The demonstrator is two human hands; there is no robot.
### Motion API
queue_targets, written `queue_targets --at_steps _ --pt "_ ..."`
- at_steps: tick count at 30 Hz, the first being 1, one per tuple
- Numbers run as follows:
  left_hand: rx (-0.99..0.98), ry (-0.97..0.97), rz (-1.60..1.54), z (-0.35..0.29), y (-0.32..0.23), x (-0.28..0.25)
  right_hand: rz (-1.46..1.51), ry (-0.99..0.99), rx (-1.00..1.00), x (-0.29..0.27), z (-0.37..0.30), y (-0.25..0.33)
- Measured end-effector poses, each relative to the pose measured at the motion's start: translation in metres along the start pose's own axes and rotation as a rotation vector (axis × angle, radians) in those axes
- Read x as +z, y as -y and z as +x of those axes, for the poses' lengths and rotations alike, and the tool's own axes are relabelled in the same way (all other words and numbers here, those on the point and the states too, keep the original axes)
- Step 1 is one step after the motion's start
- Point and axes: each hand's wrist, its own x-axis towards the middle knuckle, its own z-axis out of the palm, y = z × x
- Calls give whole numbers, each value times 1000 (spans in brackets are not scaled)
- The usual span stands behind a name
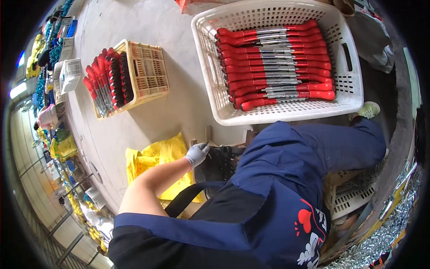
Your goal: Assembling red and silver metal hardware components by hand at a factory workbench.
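Note:
My left hand (197, 154), in a pale glove, has its fingers curled closed beside a black slotted container (215, 164). Whatever the fingers grip, if anything, is hidden. A yellow plastic bag (162, 154) lies crumpled next to that forearm. My right hand is out of sight. Beyond my legs stands a large white slotted basket (280, 117). Stacked in it are rows of red-handled tools (275, 67), like screwdrivers, with handles at both sides and metal shafts meeting in the middle.
A cream crate (150, 74) at the left holds more red-handled tools (105, 80) with black ends. Small white baskets (70, 76) stand farther left. A grey plastic bag (369, 40) sits beside the large basket. Many shiny metal pieces (380, 233) lie at the lower right, near a slotted tray (354, 202).

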Motion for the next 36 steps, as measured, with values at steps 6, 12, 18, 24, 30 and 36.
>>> queue_targets --at_steps 6,12,18,24,30,36 --pt "528 -257 489 4 -23 -5 37 63 90 6 -10 -28" --pt "221 361 961 34 -68 31 321 66 72 38 -28 -58" --pt "616 536 -205 126 -17 64 1088 -179 -233 40 -51 -83" --pt "782 1061 -4 132 -168 234 1593 -249 -482 72 -40 -99" --pt "840 1192 101 83 -254 320 1720 -126 -651 62 -18 -78" --pt "783 1182 136 82 -242 304 1769 197 -773 74 0 -80"
